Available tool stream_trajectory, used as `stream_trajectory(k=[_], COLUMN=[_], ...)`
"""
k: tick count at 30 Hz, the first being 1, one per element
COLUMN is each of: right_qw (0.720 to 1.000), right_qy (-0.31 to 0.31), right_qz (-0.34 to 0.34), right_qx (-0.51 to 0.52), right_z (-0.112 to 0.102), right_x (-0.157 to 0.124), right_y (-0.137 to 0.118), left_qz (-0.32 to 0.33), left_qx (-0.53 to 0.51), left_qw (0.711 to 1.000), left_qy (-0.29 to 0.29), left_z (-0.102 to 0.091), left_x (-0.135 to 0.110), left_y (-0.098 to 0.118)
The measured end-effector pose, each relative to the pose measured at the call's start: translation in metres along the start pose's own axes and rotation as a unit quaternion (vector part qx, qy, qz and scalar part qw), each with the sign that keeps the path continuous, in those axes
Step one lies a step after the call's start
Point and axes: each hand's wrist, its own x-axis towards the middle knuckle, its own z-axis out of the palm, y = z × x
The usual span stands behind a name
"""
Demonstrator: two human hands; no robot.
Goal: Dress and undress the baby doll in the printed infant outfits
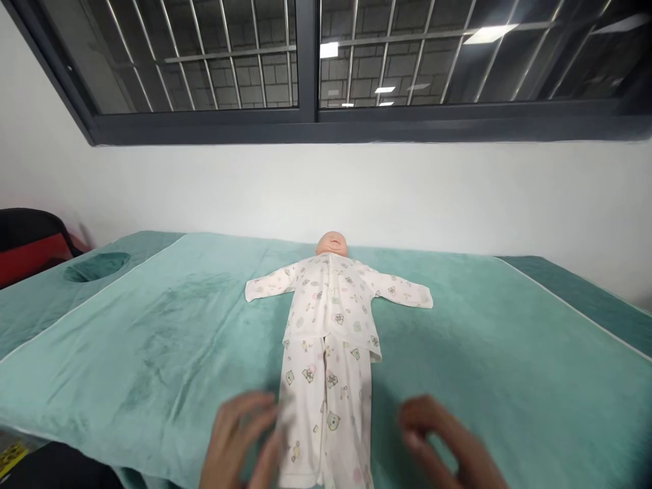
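Observation:
A baby doll lies on its back with its head toward the wall. It is dressed in a white long-sleeved top and matching trousers, both printed with small animals. The sleeves stretch out to either side. My left hand, a little blurred, is beside the left trouser leg with its fingers spread; whether the fingertips touch the cloth I cannot tell. To the right of the trousers my right hand hovers with bent fingers, a gap between thumb and forefinger, and nothing in it.
A green cloth covers the bed under the doll, and a round hole shows at its left end. Behind stands a white wall below a dark-framed window. A red and black chair is at the far left.

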Motion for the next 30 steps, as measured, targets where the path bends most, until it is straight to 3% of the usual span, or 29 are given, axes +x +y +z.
stream_trajectory(k=[4,6,8,11,14,20,26,30], right_qw=[0.962,0.952,0.95,0.943,0.943,0.958,0.951,0.932], right_qy=[0.199,0.174,0.108,0.034,0.024,0.013,0.008,0.024], right_qz=[0.071,0.043,-0.008,-0.056,-0.026,0.032,0.078,0.138], right_qx=[-0.172,-0.246,-0.293,-0.327,-0.33,-0.285,-0.298,-0.334], right_z=[-0.034,-0.035,-0.029,-0.016,-0.015,-0.039,-0.049,-0.052], right_x=[0.082,0.124,0.156,0.183,0.188,0.178,0.16,0.14], right_y=[0.058,0.078,0.089,0.096,0.11,0.139,0.15,0.155], left_qz=[-0.075,-0.078,-0.057,-0.036,-0.04,-0.115,-0.146,-0.159], left_qx=[0.105,0.143,0.168,0.183,0.192,0.208,0.193,0.216], left_qw=[0.99,0.98,0.967,0.949,0.939,0.929,0.921,0.902], left_qy=[-0.058,-0.113,-0.182,-0.256,-0.281,-0.283,-0.306,-0.339], left_z=[0.035,0.063,0.088,0.109,0.11,0.098,0.079,0.043], left_x=[0.079,0.116,0.143,0.163,0.167,0.16,0.14,0.117], left_y=[-0.068,-0.094,-0.112,-0.129,-0.151,-0.189,-0.183,-0.181])
